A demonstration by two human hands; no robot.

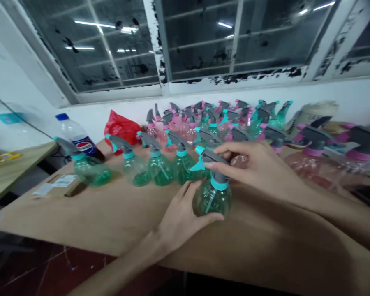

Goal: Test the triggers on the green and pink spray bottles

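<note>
A round green spray bottle [216, 199] with a grey and turquoise trigger head is between my hands, over the front of the table. My left hand [183, 213] is wrapped around its see-through body, with the thumb at the lower front. Fingers and thumb of my right hand [253, 164] pinch the grey spray head [214, 158] from the side. Just behind, several green spray bottles [160, 168] stand in a row. To the right are pink spray bottles [311, 160], partly covered by my right hand and forearm.
Many pink and green spray bottles [191, 131] crowd the back of the brown table [111, 222] below the window. A red plastic bag [121, 127], a cola bottle [82, 137] and a cardboard box [60, 185] lie toward the left. A dark object [368, 195] rests at the right.
</note>
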